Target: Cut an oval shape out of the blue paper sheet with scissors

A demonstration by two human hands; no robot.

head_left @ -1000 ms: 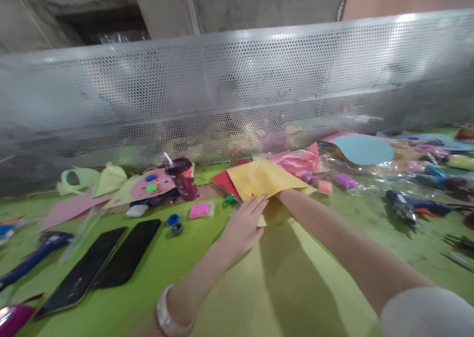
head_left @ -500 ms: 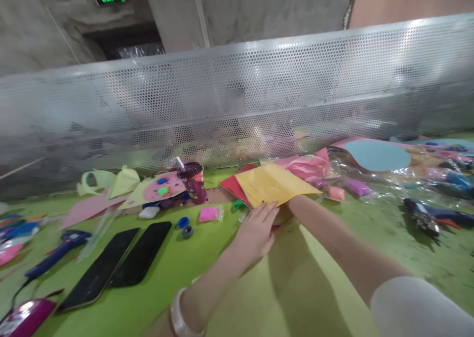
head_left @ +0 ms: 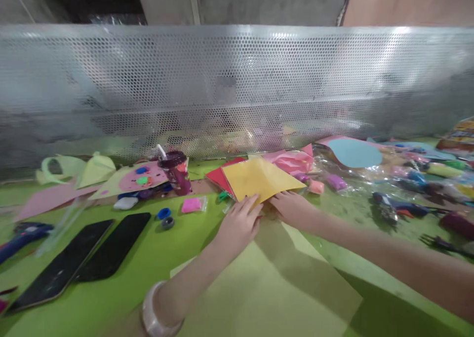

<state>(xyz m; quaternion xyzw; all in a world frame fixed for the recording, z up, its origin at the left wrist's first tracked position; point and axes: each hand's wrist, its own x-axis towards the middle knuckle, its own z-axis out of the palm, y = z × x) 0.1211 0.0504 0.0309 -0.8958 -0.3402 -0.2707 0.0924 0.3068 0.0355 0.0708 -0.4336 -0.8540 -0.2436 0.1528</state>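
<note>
My left hand lies flat with fingers stretched out, its tips on the near edge of a yellow paper sheet. My right hand rests beside it at the same edge, fingers partly curled, touching the sheet's near corner; what it grips, if anything, is hidden. The yellow sheet lies on a red sheet. Both hands also rest at the far corner of a large pale green sheet spread before me on the green table. A bangle is on my left wrist.
Two black phones lie at the left. A dark cup with a straw, clay packets, bottle caps, pink crumpled paper, a blue paper circle and glue guns are scattered about. A perforated metal screen borders the far edge.
My right hand has slid out from under the yellow sheet and now shows at its near corner. The left hand stays at the edge. The camera tilted down slightly.
</note>
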